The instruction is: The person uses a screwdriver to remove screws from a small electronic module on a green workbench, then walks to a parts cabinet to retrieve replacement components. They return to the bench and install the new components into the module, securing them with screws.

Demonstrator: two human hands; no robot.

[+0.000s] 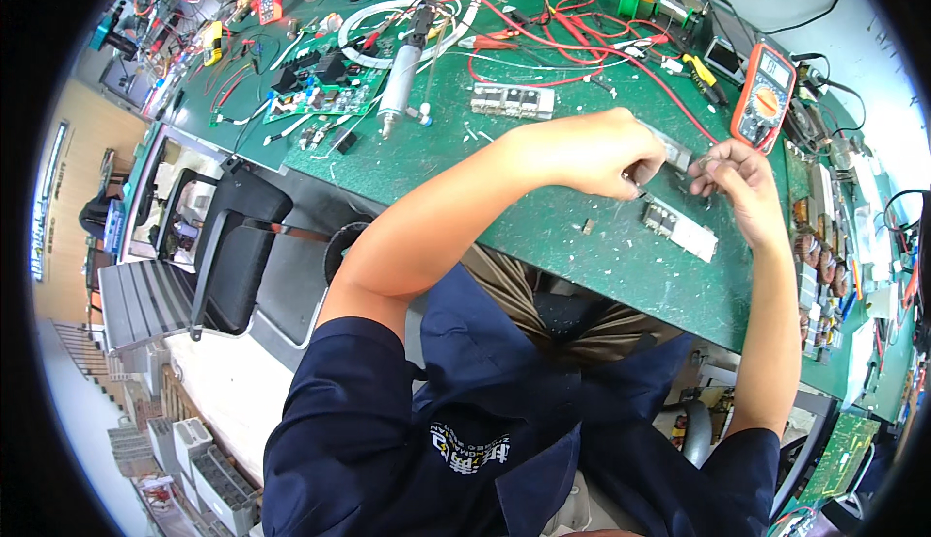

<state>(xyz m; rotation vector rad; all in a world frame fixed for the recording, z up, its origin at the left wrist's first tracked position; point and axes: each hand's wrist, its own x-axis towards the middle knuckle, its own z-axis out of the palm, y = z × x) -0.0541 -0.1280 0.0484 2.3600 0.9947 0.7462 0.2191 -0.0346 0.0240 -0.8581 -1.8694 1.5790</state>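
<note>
The left hand is curled, its back toward the camera, so most of its fingers are hidden. A small dark tip shows by its lower fingers, too little to identify, and whether the hand is clamped on it I cannot tell. The right hand has its fingers bent and drawn close together; something thin and dark seems to lie among them, but it is blurred into the fingers, and I cannot tell whether they grip it.

The hidden block, pale grey, lies between the two hands, its left part covered by the left hand; whether either hand touches it is unclear. Nearer the person, the white block lies on the green table, below the gap between the hands and apart from both, with dark parts along its left half. The far block sits beyond the left forearm, clear of it. A tiny brown piece lies left of the white block. Just beyond the right hand stands an orange meter.
</note>
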